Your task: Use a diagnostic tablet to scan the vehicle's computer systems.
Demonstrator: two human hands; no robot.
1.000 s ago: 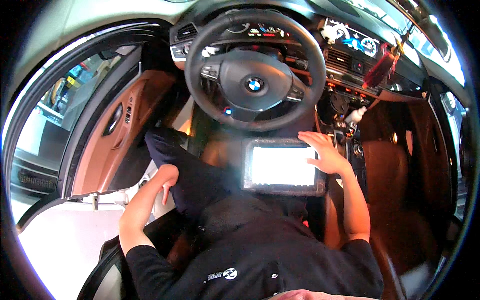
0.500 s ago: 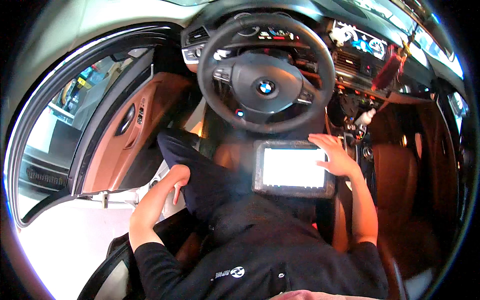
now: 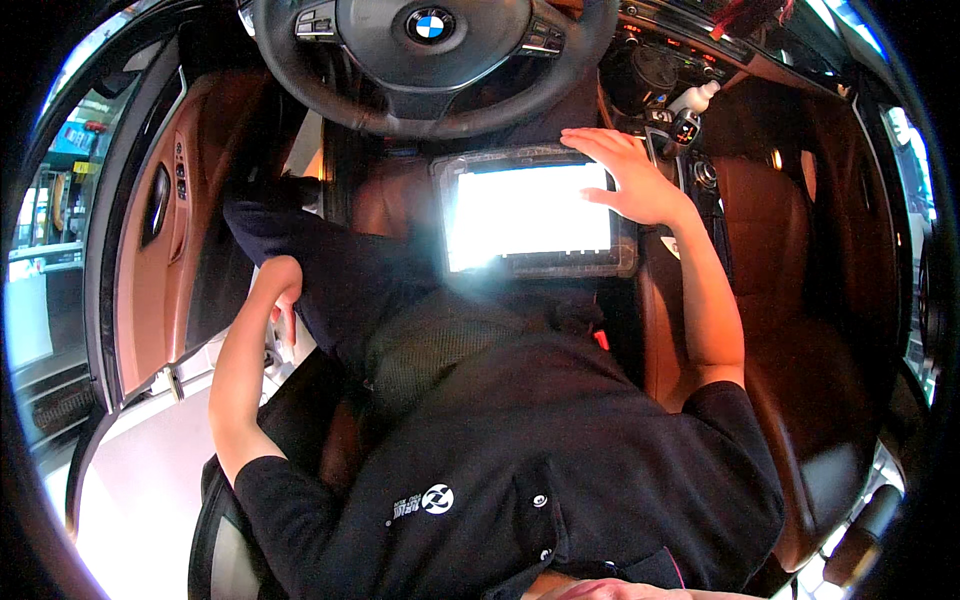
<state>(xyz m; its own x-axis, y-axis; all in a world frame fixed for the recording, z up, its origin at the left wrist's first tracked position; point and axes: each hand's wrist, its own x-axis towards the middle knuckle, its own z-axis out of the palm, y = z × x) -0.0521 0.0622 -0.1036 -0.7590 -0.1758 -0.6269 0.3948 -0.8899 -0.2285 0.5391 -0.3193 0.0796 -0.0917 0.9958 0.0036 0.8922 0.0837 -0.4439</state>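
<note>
A tablet (image 3: 530, 212) in a thick dark case lies over my lap below the steering wheel, its screen glowing white. Across its upper right corner rests my right hand (image 3: 638, 180), open, with the fingers stretched out over the top edge and the thumb over the screen. My left hand (image 3: 284, 288) leans on my left thigh (image 3: 300, 240) with the wrist sharply bent. Its visible fingers hang down loosely with nothing seen in them; the others are hidden.
The steering wheel (image 3: 430, 125) stands just beyond the tablet. To the right are the gear lever (image 3: 686, 130), a small white bottle (image 3: 697, 97), a round control knob (image 3: 706, 174) and the brown passenger seat (image 3: 765, 235). On the left is the brown door panel (image 3: 150, 290), standing ajar.
The view has tipped downward, so the wheel and tablet sit higher in the picture and the dashboard screen has left it. Both hands keep their places on the tablet and thigh.
</note>
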